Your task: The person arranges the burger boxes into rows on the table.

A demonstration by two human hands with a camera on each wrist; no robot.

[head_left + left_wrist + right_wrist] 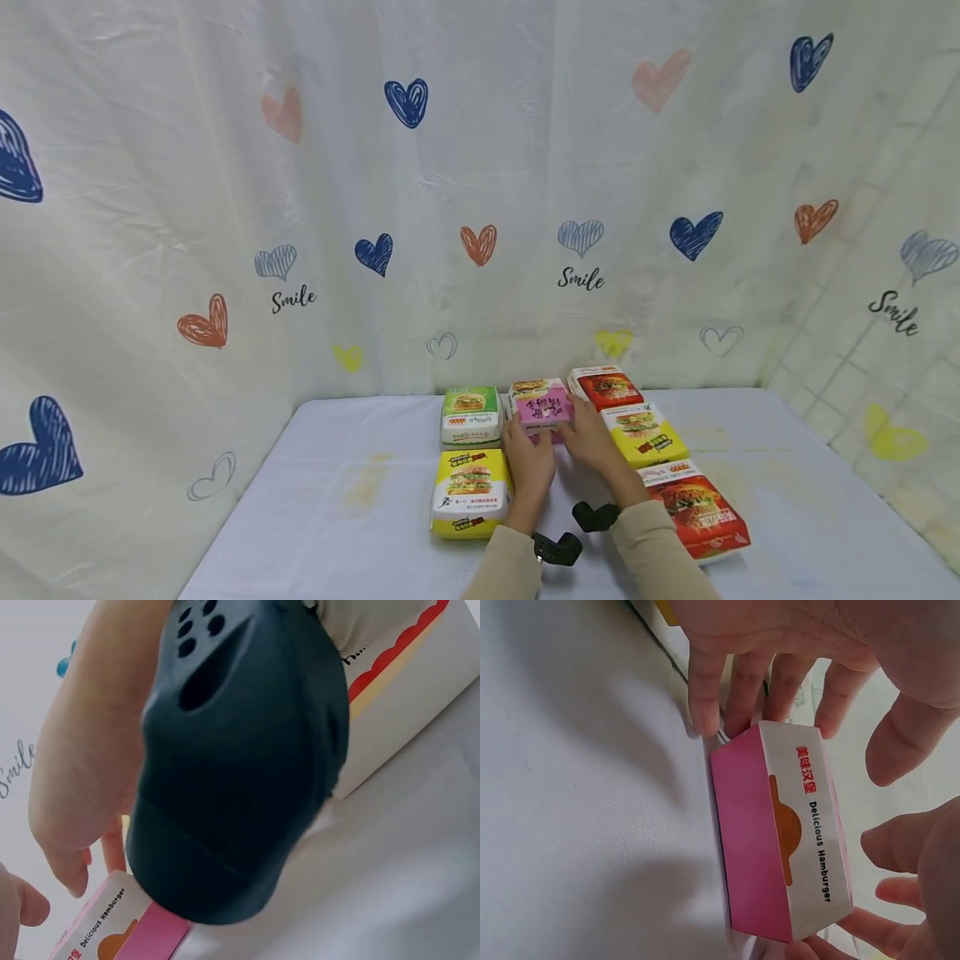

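A pink-and-white hamburger box [543,406] lies between my two hands at the back of the table. My left hand [529,462] touches its left end, and my right hand [592,437] is against its right end. In the right wrist view, the right hand [795,645] has its fingers extended along one end of the box [780,840], its thumb held apart. The left hand's fingers [885,930] reach the opposite end there, its thumb also off the box. A dark wrist device hides much of the left wrist view; a corner of the box [127,922] shows.
Left of the pink box are a green hamburger box [471,417] and a nearer yellow one [471,493]. On the right, a red box [606,387], a yellow box [645,435] and a larger red box [697,510] form a slanting row. A heart-printed curtain [480,167] hangs behind the white-covered table [315,500].
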